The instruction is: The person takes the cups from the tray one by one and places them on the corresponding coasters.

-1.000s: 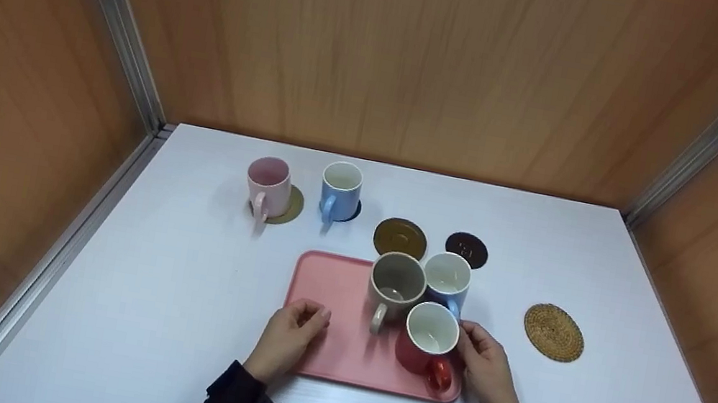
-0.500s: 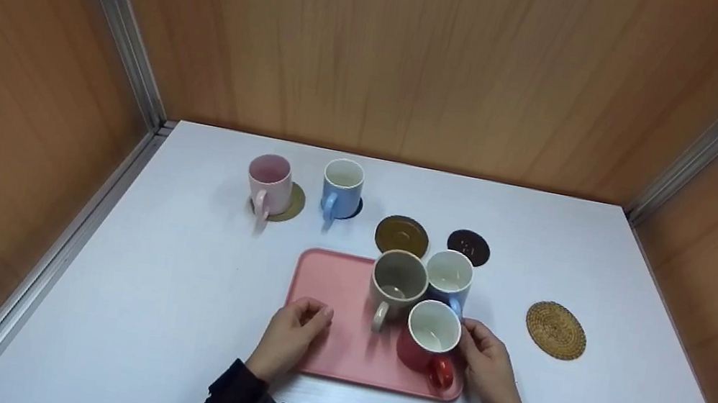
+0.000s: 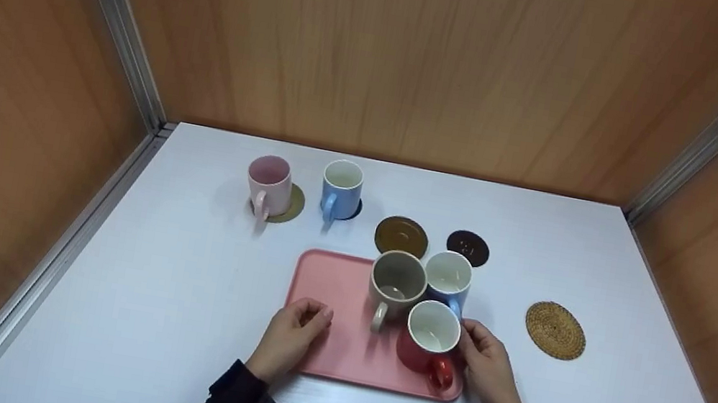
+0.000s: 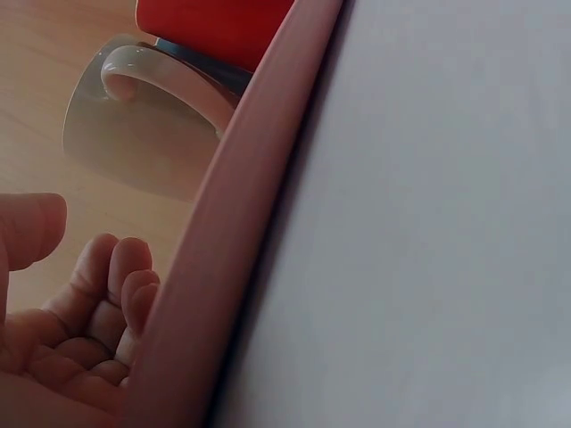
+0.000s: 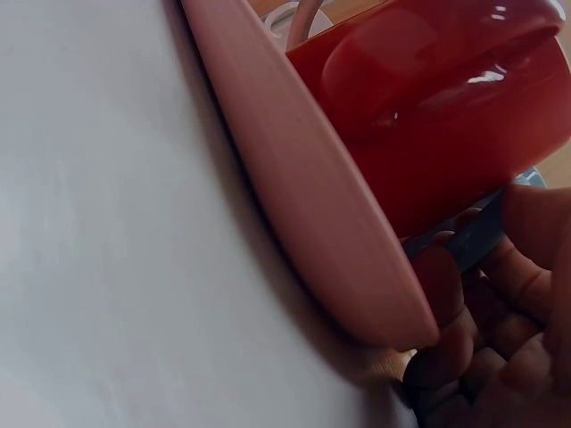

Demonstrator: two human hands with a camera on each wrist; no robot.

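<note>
On a pink tray (image 3: pixel 335 343) stand three mugs close together: a grey-beige mug (image 3: pixel 393 291), a blue mug (image 3: pixel 447 282) with a white inside, and a red mug (image 3: pixel 415 357). My right hand (image 3: pixel 488 369) is at the tray's right side. In the right wrist view its thumb and fingers (image 5: pixel 535 223) pinch the blue mug's handle (image 5: pixel 480 234), partly hidden behind the red mug. My left hand (image 3: pixel 292 336) is over the tray's left part, loosely curled and holding nothing. Its thumb is apart from the fingers in the left wrist view.
At the back left, a pink mug (image 3: pixel 268 188) stands partly on a tan coaster (image 3: pixel 294 205), beside a light-blue mug (image 3: pixel 341 191) on a dark coaster. A brown coaster (image 3: pixel 401 236), a dark coaster (image 3: pixel 468 247) and a woven coaster (image 3: pixel 555 330) lie behind and right of the tray.
</note>
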